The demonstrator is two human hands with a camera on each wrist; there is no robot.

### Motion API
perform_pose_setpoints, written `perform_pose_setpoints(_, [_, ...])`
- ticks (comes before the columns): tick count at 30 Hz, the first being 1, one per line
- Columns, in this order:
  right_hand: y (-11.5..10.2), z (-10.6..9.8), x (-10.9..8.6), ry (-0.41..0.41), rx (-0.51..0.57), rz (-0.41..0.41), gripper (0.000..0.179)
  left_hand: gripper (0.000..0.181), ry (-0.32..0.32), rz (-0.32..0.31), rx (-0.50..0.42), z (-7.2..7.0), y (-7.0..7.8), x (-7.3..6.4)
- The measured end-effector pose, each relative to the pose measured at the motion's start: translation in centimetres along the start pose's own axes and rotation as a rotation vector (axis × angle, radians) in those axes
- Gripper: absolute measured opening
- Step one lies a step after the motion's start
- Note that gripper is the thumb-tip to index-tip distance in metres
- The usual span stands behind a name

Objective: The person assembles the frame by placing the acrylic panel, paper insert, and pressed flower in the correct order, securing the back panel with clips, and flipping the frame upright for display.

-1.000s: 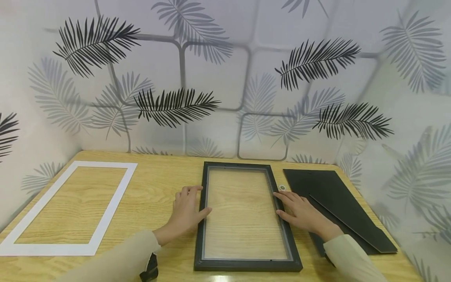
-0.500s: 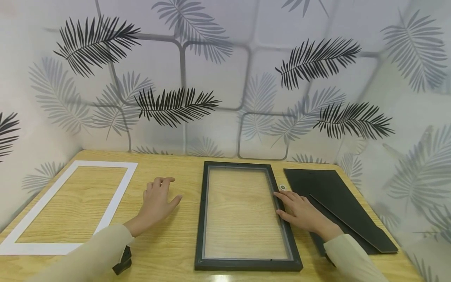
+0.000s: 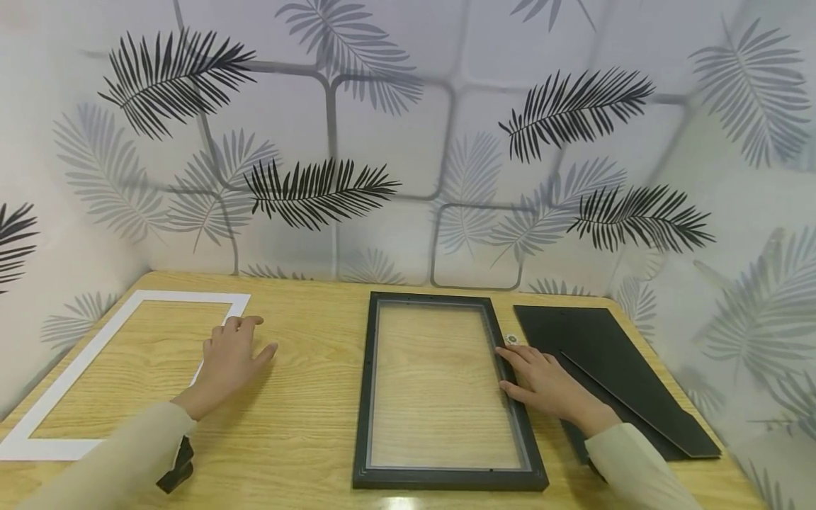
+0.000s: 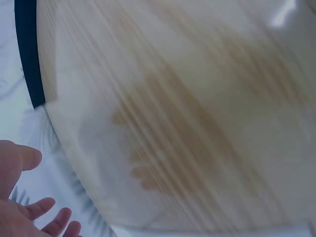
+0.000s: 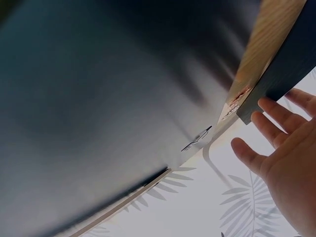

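A black picture frame (image 3: 362,425) with a clear pane lies flat on the table, mid-view. My right hand (image 3: 542,382) rests its fingertips on the frame's right rail, fingers fairly straight; the right wrist view shows that hand (image 5: 286,133) beside the dark rail (image 5: 281,74). To the left, my left hand (image 3: 226,361) is over the right strip of a white rectangular mat (image 3: 83,361), covering part of it. Its fingers are spread and hold nothing; in the left wrist view the hand (image 4: 29,202) is apart from the wood surface. Whether it touches the mat I cannot tell.
On the right lies a black backing board (image 3: 574,326) with a stand leg (image 3: 676,425) angled across it. A small round patterned piece (image 3: 512,340) sits between board and frame. Behind the wooden table (image 3: 306,340) rises a leaf-patterned wall (image 3: 395,234).
My left hand has let go of the frame's left rail and moved left across the table to the white mat. The right hand and the frame have stayed put.
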State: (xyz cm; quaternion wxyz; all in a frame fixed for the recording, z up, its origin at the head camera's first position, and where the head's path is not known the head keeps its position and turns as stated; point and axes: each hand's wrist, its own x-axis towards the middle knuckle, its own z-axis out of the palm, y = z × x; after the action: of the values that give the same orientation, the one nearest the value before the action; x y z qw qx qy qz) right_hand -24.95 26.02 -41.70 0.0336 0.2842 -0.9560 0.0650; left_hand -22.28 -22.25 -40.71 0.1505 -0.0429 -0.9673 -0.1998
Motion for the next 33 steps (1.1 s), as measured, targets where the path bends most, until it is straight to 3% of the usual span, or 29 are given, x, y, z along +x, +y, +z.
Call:
perform_pose_setpoints(7, [-0.1, -0.1, -0.1, 0.013, -0.018, -0.004, 0.059, 0.051, 0.001, 0.007, 0.036, -1.4, -2.9, 0.2])
perform_pose_setpoints(15, [-0.2, -0.2, -0.1, 0.019, -0.008, -0.006, 0.059, 0.054, -0.025, 0.056, 0.025, -2.7, -7.7, 0.7])
perform_pose_setpoints(27, [-0.1, 0.0, 0.0, 0.021, -0.013, -0.008, 0.060, 0.055, -0.052, 0.117, 0.044, -5.7, -12.9, 0.2])
perform_pose_setpoints(33, [-0.1, 0.0, 0.0, 0.011, -0.008, 0.004, 0.060, 0.053, -0.013, 0.173, 0.064, -6.6, -15.7, -0.2])
